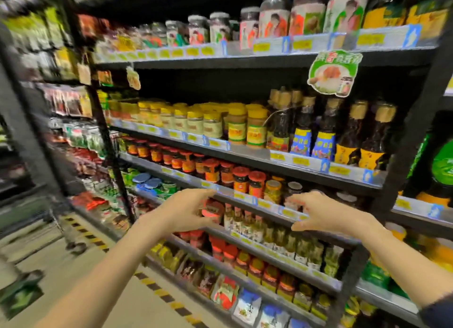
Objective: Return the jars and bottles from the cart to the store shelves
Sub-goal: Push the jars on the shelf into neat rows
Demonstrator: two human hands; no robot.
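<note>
Left hand [188, 210] curls half-closed around a red-capped jar [212, 211], likely to seat it on the shelf [264, 202]; right hand [321, 212] hovers open and empty, probably to steady neighbours

The whole view is smeared, worst along the left edge, where the packets [71, 102] on the far rack are only streaks of colour. Print on the price tags [301, 161] is unreadable. The left hand [188, 211] covers part of a red-lidded jar [212, 213]; whether it grips it is unclear. The top edge crops the tall jars [307, 9] on the highest shelf.
</note>
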